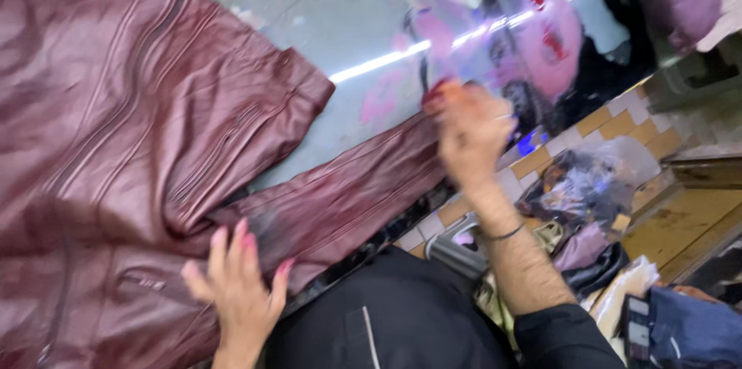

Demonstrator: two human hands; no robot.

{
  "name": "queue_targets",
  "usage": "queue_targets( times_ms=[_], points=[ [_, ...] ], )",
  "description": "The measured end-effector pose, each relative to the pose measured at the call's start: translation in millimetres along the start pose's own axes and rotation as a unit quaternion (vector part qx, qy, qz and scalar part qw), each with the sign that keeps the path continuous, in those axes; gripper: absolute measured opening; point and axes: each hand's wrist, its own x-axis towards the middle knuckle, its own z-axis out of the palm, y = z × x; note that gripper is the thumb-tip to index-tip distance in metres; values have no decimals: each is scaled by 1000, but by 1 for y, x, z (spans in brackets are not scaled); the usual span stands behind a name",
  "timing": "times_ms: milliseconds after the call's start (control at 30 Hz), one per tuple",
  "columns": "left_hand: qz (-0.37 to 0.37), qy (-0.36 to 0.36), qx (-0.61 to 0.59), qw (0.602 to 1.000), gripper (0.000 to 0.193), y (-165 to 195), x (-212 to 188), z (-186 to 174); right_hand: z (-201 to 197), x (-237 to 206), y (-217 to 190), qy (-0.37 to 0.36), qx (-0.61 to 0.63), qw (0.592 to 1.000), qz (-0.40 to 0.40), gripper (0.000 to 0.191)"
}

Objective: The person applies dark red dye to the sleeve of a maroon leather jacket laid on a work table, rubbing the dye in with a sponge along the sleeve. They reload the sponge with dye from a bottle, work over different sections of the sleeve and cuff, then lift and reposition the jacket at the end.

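A: What is being handled?

B: A maroon leather jacket point(131, 129) is spread over a glossy table point(348, 29), filling the left of the view. One sleeve point(348, 191) is stretched out to the right along the table's near edge.

A: How is the left hand placed?

B: The left hand point(239, 288) is laid flat on the jacket near the sleeve's root, fingers spread apart; nothing is gripped by it.

A: And the right?

B: The right hand point(471, 133) is raised at the sleeve's far end, where the cuff would be. It is blurred; the fingers seem drawn together at the cuff, but whether the leather is actually pinched cannot be told. A thin dark band point(502, 234) is worn on that wrist.

A: What else is seen around?

B: Bright strip lights and pink shapes are mirrored in the table. Below its near edge a strip of white and yellow tiles point(610, 118) is seen. Right of the forearm, clear plastic bags point(587, 180) and crumpled cloth are heaped, with a wooden ledge point(688, 222) beside them. Blue denim point(696, 330) lies at the lower right corner.

A: Is anything in the way?

B: The sleeve's lower edge is partly hidden by the person's black clothing point(394, 315).
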Motion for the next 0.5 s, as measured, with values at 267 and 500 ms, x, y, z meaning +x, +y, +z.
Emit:
queue_targets(
  times_ms=[267,500],
  points=[
    [-87,163,58,981,78,10,-41,57,-6,44,243,-80,-138,968,194,22],
    [-88,182,66,977,75,17,-44,66,19,88,285,-30,-131,986,98,27]
  ],
)
